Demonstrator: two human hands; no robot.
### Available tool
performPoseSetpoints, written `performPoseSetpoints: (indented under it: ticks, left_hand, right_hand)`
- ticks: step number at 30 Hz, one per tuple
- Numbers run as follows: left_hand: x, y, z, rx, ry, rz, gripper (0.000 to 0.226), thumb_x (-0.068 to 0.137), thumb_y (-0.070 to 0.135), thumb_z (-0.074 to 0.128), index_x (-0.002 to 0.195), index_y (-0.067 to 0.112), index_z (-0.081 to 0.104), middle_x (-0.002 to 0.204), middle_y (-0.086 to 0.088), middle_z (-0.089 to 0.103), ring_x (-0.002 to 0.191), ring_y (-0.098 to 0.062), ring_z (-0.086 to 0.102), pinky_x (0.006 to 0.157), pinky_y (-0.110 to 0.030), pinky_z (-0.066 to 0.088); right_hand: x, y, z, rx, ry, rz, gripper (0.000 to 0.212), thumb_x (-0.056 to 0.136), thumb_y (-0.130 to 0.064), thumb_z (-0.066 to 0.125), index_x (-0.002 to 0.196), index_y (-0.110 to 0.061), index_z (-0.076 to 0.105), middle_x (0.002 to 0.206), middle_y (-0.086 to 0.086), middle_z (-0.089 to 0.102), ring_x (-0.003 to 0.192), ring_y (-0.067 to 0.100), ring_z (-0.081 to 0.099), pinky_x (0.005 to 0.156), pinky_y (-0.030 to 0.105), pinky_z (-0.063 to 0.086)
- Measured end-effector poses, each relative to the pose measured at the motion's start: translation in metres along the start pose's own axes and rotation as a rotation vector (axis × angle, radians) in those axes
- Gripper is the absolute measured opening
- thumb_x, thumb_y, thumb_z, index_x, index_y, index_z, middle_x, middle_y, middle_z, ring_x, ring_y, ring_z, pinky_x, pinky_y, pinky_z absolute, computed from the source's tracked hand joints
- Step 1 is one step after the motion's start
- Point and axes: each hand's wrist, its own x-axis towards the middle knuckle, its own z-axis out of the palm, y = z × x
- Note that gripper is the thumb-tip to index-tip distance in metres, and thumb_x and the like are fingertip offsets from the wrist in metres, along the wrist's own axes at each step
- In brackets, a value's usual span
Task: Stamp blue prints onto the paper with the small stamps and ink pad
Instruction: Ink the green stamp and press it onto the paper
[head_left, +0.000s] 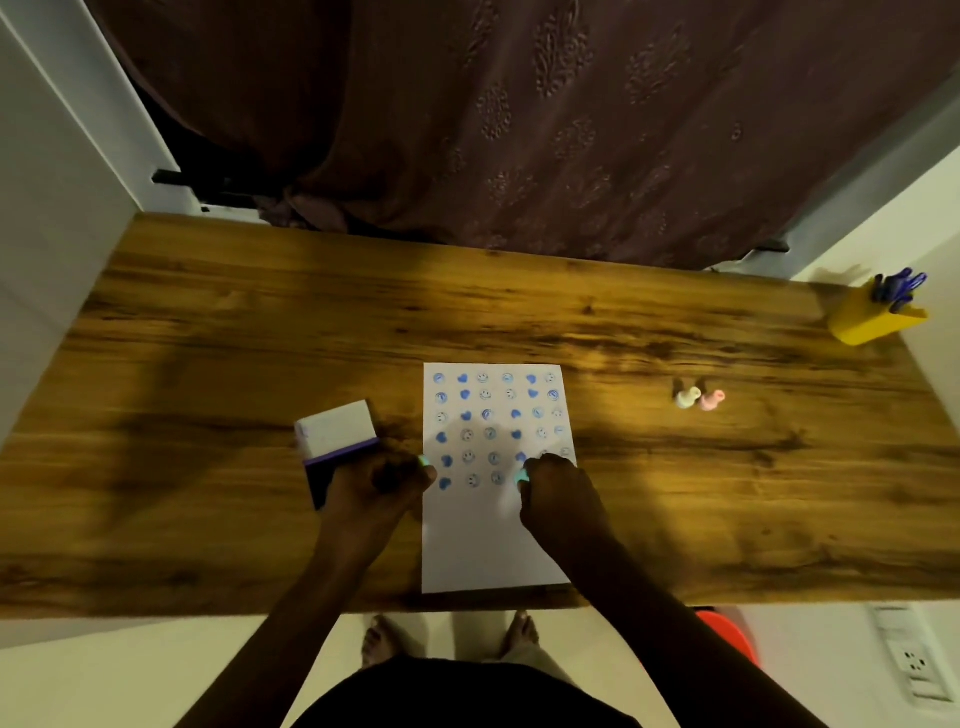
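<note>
Rows of blue hearts and smiley prints fill the upper half of the white paper sheet at the near edge of the wooden tabletop, its lower half blank. The right hand pinches a small pale-green stamp against the sixth row; the left hand grips another pale-green stamp beside the open white-lidded ink pad. Cream and pink stamps stand unused toward the right edge.

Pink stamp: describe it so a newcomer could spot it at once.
On the wooden table, look right of the white paper, well short of the yellow pen holder at the far right corner. Two small stamps stand there side by side, clear of both hands. The pink stamp is the right one; its neighbour, the cream stamp, is paler.
</note>
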Motion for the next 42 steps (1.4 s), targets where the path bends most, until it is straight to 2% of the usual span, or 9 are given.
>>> performPoseSetpoints:
  ticks: [5,8,13,18,21,25,31,36,42]
  left_hand:
    - [-0.002,0.007,0.011,0.042,-0.048,-0.003,0.012,0.081,0.023,0.087,0.089,0.022,0.077,0.101,0.0,0.082,0.084,-0.012,0.079,0.08,-0.045,0.068]
    - [-0.005,0.014,0.021,0.05,-0.082,-0.018,0.026,0.083,0.021,0.086,0.105,0.01,0.078,0.108,-0.002,0.08,0.085,-0.016,0.079,0.08,-0.042,0.068]
    - [-0.009,0.02,0.03,-0.027,-0.144,-0.018,0.016,0.08,0.02,0.089,0.093,0.025,0.08,0.093,0.014,0.082,0.089,-0.012,0.079,0.07,-0.026,0.066]
    - [-0.013,0.03,0.042,-0.139,-0.223,0.0,0.039,0.082,0.013,0.086,0.119,0.021,0.074,0.11,0.01,0.08,0.102,-0.016,0.077,0.074,-0.031,0.066]
    - [-0.017,0.041,0.056,-0.16,-0.303,0.04,0.047,0.084,0.009,0.085,0.11,0.047,0.073,0.11,0.015,0.08,0.105,-0.015,0.077,0.076,-0.033,0.067]
    - [-0.023,0.055,0.076,-0.174,-0.364,0.091,0.063,0.084,0.007,0.083,0.1,0.066,0.069,0.106,0.024,0.078,0.103,-0.011,0.077,0.072,-0.029,0.066]
    - [-0.028,0.064,0.101,-0.149,-0.456,0.155,0.041,0.083,0.018,0.085,0.106,0.051,0.076,0.108,0.002,0.082,0.099,-0.025,0.079,0.077,-0.035,0.066]
    - [-0.031,0.067,0.122,-0.101,-0.472,0.178,0.04,0.081,0.017,0.088,0.105,0.047,0.079,0.107,0.006,0.082,0.102,-0.019,0.078,0.078,-0.029,0.065]
    - [-0.036,0.07,0.155,-0.048,-0.499,0.181,0.035,0.079,0.009,0.088,0.096,0.04,0.084,0.099,0.012,0.084,0.096,-0.005,0.077,0.074,-0.01,0.057]
  right_hand:
    - [0.001,-0.002,-0.003,0.088,0.022,0.053,0.03,0.099,-0.028,0.062,0.123,-0.011,0.063,0.121,0.009,0.069,0.108,0.026,0.07,0.095,0.038,0.06]
    - [0.002,0.001,-0.007,0.111,0.04,0.037,0.031,0.098,-0.028,0.063,0.123,-0.01,0.063,0.122,0.011,0.069,0.109,0.028,0.07,0.096,0.037,0.059]
    - [0.005,0.013,-0.019,0.203,0.026,0.026,0.025,0.097,-0.028,0.066,0.112,-0.009,0.071,0.115,0.009,0.073,0.106,0.026,0.07,0.091,0.03,0.056]
    - [-0.012,0.026,-0.056,0.887,0.103,0.179,0.025,0.092,-0.033,0.075,0.109,-0.015,0.076,0.089,-0.007,0.079,0.079,0.008,0.074,0.062,0.014,0.056]
    - [-0.031,0.033,-0.072,1.188,0.031,0.14,0.022,0.092,-0.029,0.075,0.112,-0.019,0.077,0.093,0.0,0.079,0.086,0.017,0.075,0.068,0.018,0.059]
    - [-0.048,0.04,-0.079,1.246,-0.077,0.038,0.027,0.093,-0.028,0.074,0.12,-0.022,0.074,0.107,0.0,0.078,0.094,0.019,0.075,0.075,0.024,0.061]
    - [-0.056,0.059,-0.09,1.271,-0.089,0.001,0.025,0.094,-0.015,0.071,0.119,-0.012,0.074,0.112,0.003,0.078,0.096,0.022,0.075,0.078,0.028,0.06]
    - [-0.061,0.083,-0.099,1.287,-0.101,-0.014,0.028,0.092,-0.008,0.072,0.12,-0.005,0.072,0.109,0.007,0.078,0.092,0.021,0.075,0.076,0.027,0.061]
    - [-0.066,0.117,-0.102,1.222,-0.137,0.019,0.027,0.094,-0.037,0.071,0.115,-0.019,0.074,0.098,0.005,0.079,0.085,0.017,0.076,0.071,0.023,0.059]
